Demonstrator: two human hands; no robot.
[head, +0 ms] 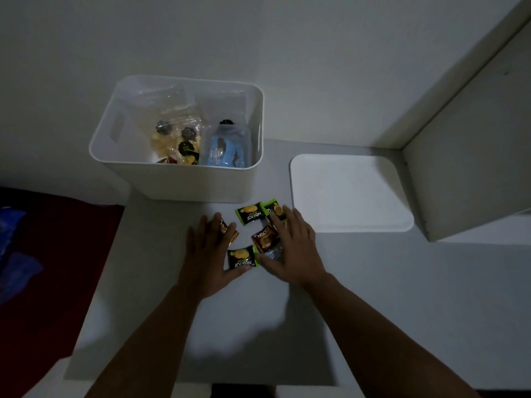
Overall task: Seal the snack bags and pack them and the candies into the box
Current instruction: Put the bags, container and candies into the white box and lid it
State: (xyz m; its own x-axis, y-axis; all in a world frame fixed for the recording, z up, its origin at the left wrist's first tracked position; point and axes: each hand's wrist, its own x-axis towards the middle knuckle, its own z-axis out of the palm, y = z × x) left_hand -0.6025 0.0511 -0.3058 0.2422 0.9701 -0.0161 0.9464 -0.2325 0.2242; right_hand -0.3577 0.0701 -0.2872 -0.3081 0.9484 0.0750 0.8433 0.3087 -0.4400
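A white box [184, 182] stands on the table with two clear snack bags inside: one with yellow and dark snacks [178, 142], one with blue packets [227, 150]. In front of it several small candy packets lie loose: a green one [249, 214], another green one [274, 209], a brown one [264, 238], a green one nearer me [241, 257], a silver one [273, 252] and an orange-brown one [228, 229]. My left hand [207, 251] rests flat beside them, fingers straight, touching the orange-brown packet. My right hand [290, 245] lies spread over the packets on the right.
The box's white lid [350, 193] lies flat to the right of the box. A white shelf or cabinet edge [459, 139] rises at the far right. Dark red fabric [48, 268] with something blue [11, 239] sits left of the table.
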